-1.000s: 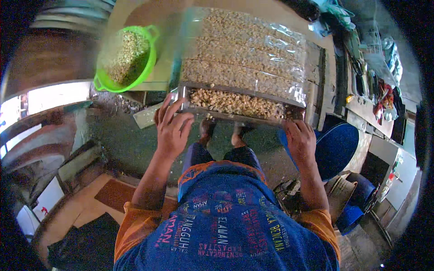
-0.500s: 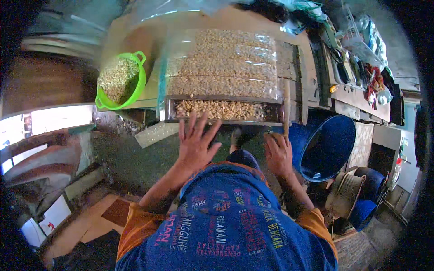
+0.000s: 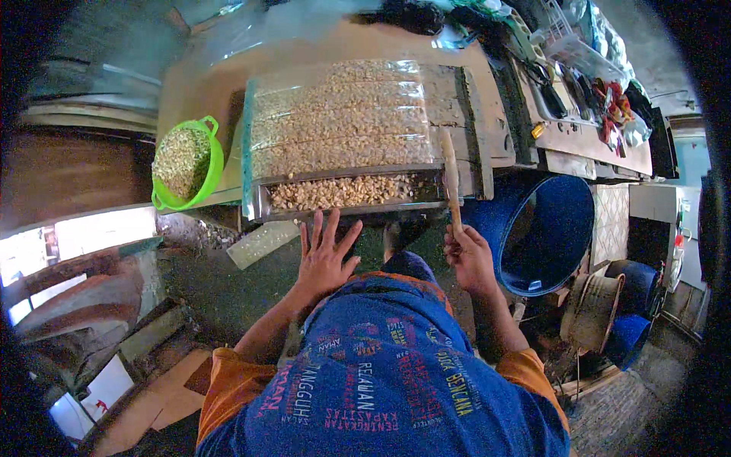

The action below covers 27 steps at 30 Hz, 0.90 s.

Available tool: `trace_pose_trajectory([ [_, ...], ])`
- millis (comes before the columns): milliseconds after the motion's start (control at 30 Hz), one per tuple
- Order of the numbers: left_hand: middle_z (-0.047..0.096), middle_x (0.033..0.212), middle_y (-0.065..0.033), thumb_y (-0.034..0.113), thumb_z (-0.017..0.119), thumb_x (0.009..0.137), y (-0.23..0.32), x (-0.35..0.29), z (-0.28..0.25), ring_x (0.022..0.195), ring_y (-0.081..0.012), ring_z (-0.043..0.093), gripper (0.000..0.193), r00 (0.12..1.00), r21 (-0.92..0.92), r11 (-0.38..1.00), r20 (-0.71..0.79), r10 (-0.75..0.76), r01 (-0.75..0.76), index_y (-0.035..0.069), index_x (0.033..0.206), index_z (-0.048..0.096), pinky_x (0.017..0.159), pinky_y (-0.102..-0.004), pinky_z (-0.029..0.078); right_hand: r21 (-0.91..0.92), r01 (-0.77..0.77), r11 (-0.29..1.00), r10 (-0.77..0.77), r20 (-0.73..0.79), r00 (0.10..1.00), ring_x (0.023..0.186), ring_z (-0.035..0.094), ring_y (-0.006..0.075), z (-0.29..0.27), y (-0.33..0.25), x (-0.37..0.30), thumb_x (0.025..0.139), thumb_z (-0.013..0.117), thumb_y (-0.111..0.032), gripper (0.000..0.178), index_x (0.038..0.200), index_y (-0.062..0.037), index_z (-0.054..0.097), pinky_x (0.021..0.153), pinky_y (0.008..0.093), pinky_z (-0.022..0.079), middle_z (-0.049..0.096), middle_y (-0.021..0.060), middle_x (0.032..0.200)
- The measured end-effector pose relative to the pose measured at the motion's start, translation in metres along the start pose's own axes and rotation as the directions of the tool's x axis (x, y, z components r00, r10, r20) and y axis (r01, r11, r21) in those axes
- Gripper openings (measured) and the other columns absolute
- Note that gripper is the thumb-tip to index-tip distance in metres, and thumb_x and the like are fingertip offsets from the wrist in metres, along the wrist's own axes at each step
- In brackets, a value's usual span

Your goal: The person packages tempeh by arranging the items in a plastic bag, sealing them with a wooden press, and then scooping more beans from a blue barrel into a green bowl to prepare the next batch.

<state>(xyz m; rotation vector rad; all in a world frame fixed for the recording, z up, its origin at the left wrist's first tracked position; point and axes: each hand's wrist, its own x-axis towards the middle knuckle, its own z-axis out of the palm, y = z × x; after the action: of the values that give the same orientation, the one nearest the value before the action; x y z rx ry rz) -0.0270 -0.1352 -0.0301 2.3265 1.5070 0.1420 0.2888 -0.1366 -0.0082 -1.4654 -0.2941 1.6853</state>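
Observation:
My left hand [image 3: 326, 257], fingers spread, is at the near edge of a long dark-framed trough [image 3: 263, 204] and looks empty. Loose pale beans or grain pieces [image 3: 343, 192] fill most of the trough. Behind it, several packed rows of the same pieces [image 3: 343, 126] lie under clear plastic. My right hand [image 3: 470, 255] is closed round the near end of a thin wooden stick [image 3: 451, 179]. The stick points away from me along the right end of the trough; whether it touches the boards there I cannot tell.
A bright green colander [image 3: 213, 164] with more pale pieces stands left on the table. A big blue barrel [image 3: 544, 236] is by my right forearm. Farther right are a side table [image 3: 582, 141] with tools and a white basket [image 3: 575, 49]. A board [image 3: 263, 244] juts out below the trough.
My right hand has closed on the near end of the wooden stick, which it was beside before. My left hand has drawn back slightly from the trough. The whole view has shifted.

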Motion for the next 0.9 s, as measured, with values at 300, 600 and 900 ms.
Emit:
trace_pose_trajectory([
  [300,0.014,0.157,-0.0201,0.044,0.067,0.082,-0.009,-0.019,0.022,0.142,-0.051,0.01,0.072,0.999,0.055,0.998,-0.051,-0.013,0.016,0.032,0.147,0.039,0.111,-0.0677,0.012,-0.128,-0.038,0.991,0.04,0.008,0.999,0.064,0.056,0.0102,0.011,0.008,-0.006,0.097,0.056,-0.03,0.029,0.109,-0.0046,0.062,0.051,0.0232,0.041,0.065,0.0023,0.087],
  [600,0.025,0.149,-0.0273,0.034,0.054,0.091,-0.084,-0.09,0.014,0.139,-0.0433,0.024,0.067,0.743,-0.408,0.865,-0.474,-0.473,0.291,0.004,0.146,0.031,0.113,-0.0543,0.018,-0.486,0.047,0.873,-0.147,-0.171,0.974,0.069,0.057,0.0117,-0.04,0.051,-0.019,0.098,0.05,-0.044,0.044,0.109,-0.0041,0.064,0.058,0.0284,0.043,0.063,0.0023,0.085],
  [900,0.021,0.155,-0.0119,0.053,0.051,0.093,-0.22,-0.047,-0.044,0.131,-0.0355,0.036,0.083,0.295,-0.947,-0.013,-0.087,-0.951,-0.321,0.021,0.153,0.004,0.105,-0.052,0.029,-0.534,0.19,0.824,-0.279,-0.091,0.956,0.067,0.051,0.0091,-0.04,0.076,-0.028,0.099,0.049,-0.045,0.042,0.095,-0.0066,0.065,0.06,0.0264,0.04,0.058,-0.0021,0.077],
])
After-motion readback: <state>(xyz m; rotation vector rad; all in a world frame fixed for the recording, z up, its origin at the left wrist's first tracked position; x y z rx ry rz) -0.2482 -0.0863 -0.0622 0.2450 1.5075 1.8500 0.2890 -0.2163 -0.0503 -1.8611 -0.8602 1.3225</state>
